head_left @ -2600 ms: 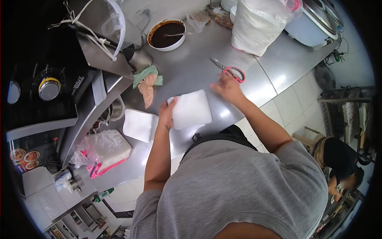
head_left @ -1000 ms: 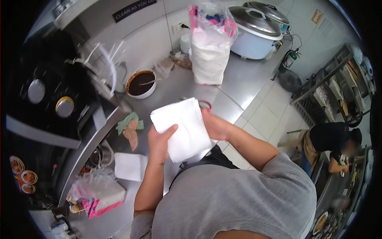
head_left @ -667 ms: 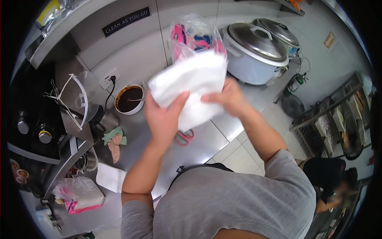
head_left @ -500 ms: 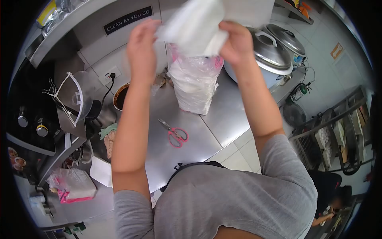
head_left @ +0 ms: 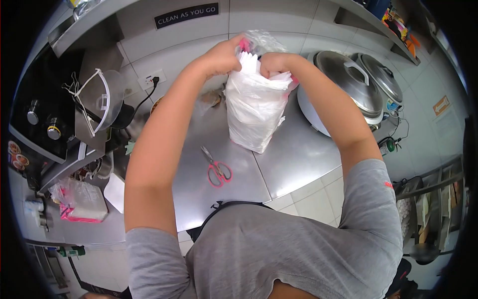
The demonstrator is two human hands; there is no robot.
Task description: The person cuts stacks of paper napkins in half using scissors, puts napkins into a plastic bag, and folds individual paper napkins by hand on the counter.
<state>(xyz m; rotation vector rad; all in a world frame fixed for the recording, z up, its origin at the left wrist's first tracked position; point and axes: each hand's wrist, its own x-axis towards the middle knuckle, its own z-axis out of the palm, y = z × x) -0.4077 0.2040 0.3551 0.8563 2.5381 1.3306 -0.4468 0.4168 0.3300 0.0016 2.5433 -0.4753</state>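
A tall clear plastic bag (head_left: 256, 114) packed with white paper stands upright on the steel counter, its mouth open toward the wall. My left hand (head_left: 223, 57) is closed on the left side of the bag's rim, by a pink-printed part. Inside the mouth, my right hand (head_left: 274, 65) has its fingers curled down among the white paper (head_left: 250, 64); the fingertips are hidden. Folded paper edges stick up between the two hands. Scissors with pink-and-grey handles (head_left: 219, 173) lie on the counter in front of the bag, touched by neither hand.
Two lidded pots, the nearer a large cooker (head_left: 343, 74), stand right of the bag. At left are a clear face-shield-like piece (head_left: 110, 102), a plugged-in black cord (head_left: 144, 102) and another plastic-wrapped pack (head_left: 82, 202). A shelf (head_left: 381, 32) overhangs at upper right.
The white paper held up between both hands has come down into the bag's mouth. My left hand has moved to the bag's rim, and my right hand has lowered into the opening.
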